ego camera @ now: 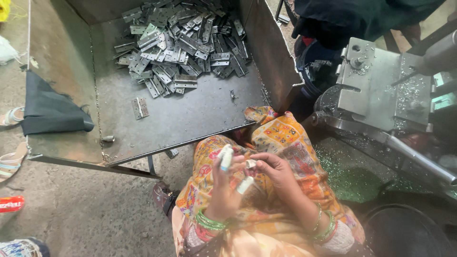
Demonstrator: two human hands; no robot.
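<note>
Workshop floor of rough concrete, seen from above, with a metal tray [71, 62] on a low frame at the far left and a grey machine [381, 90] strewn with shavings at the right. A heap of hinges [183, 45] fills the far end of the tray; one single hinge [140, 107] lies apart on the tray bottom, nearer the viewer. A dark cloth [50, 107] hangs over the left wall of the tray. The person sits near the bottom centre, lap covered by patterned orange fabric [285, 138]. The left hand [223, 183] is raised with fingers half spread and upright; white wraps [226, 157] cover several fingertips, and it grips nothing that can be made out. The right hand [273, 169] is loosely curled just beside it, thumb and forefinger pinched at a small white wrap [251, 163] on or near a left fingertip; whether this piece is held or only touched cannot be told. Green bangles [209, 222] ring both wrists
</note>
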